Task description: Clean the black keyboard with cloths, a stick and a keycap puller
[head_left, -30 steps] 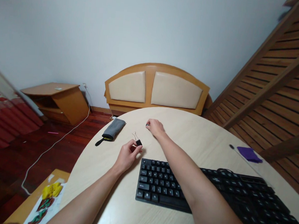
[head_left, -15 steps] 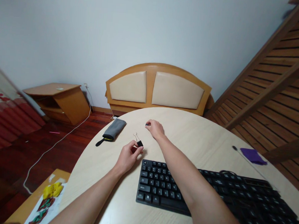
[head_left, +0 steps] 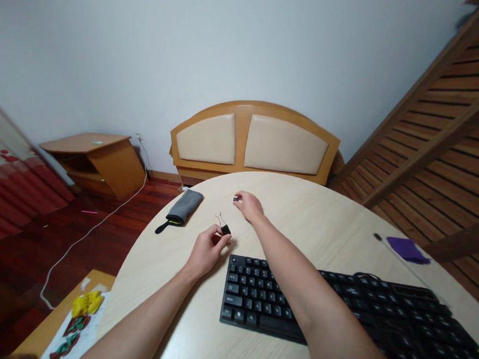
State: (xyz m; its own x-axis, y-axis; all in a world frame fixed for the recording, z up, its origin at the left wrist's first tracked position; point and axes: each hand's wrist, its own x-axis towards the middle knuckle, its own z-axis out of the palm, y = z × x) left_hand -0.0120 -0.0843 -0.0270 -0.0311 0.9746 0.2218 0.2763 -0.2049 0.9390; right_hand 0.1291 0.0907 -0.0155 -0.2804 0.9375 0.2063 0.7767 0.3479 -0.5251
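Note:
Between the thumb and fingers of my left hand (head_left: 208,248) is a black binder clip (head_left: 225,230), its wire handles pointing up and away from me. My right hand (head_left: 249,206) reaches farther across the round table (head_left: 299,205) and pinches a small dark object (head_left: 235,199) with a light spot; it is too small and too covered by fingers to name. A black keyboard (head_left: 252,290) lies in front of me, partly under my right forearm. Left of both hands rests a folded grey cloth pouch (head_left: 185,207) with a black strap.
At the table's right lie a purple cloth (head_left: 407,250) and a thin rod with a dark tip (head_left: 377,237). Beyond the table stands a headboard (head_left: 243,119). A low cabinet (head_left: 105,162) and a white cable (head_left: 92,229) are on the left, and a yellow item (head_left: 87,303) is at lower left.
The whole view has shifted very slightly. Both hands keep their pinches, and a light spot now shows on the small object in my right hand.

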